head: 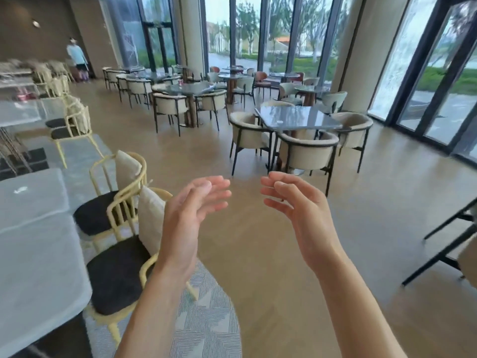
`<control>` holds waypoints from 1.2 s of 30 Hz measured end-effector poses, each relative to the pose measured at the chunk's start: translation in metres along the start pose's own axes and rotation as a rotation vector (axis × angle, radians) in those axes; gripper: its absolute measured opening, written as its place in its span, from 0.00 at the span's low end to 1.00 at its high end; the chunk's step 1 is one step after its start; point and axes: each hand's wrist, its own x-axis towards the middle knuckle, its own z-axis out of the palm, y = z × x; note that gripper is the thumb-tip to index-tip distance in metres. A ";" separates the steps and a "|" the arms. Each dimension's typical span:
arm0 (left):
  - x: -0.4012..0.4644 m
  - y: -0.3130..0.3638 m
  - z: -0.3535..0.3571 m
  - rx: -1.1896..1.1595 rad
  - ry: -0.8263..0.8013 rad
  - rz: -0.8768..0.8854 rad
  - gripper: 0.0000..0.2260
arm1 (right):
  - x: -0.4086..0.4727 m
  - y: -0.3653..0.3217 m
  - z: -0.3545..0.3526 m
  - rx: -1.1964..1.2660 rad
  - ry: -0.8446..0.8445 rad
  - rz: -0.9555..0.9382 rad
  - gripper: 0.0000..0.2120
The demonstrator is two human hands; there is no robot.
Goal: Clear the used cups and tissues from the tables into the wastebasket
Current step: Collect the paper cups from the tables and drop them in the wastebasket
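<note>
My left hand (191, 215) and my right hand (296, 208) are raised in front of me over the tan floor, palms facing each other, fingers relaxed and empty. A small white crumpled tissue (20, 189) lies on the light table (33, 254) at my left. Another small white item (280, 122), too small to identify, sits on the dark square table (296, 117) ahead. No wastebasket shows in the head view.
Yellow-framed chairs with dark seats (116, 275) line the left table's edge on a patterned rug (206, 319). Cream armchairs (307, 153) surround the dark table. More tables and chairs (185, 94) fill the back. A person (77, 58) stands far left. Black chair legs (444, 254) at right.
</note>
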 end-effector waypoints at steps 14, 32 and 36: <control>0.348 -0.145 0.058 -0.091 -0.017 -0.036 0.14 | 0.361 0.073 0.029 -0.068 0.007 -0.013 0.10; 0.742 -0.271 0.080 0.008 0.004 0.007 0.14 | 0.782 0.161 0.078 0.007 -0.002 -0.021 0.10; 0.842 -0.286 0.070 0.045 0.095 0.057 0.14 | 0.893 0.183 0.118 0.056 -0.093 0.003 0.10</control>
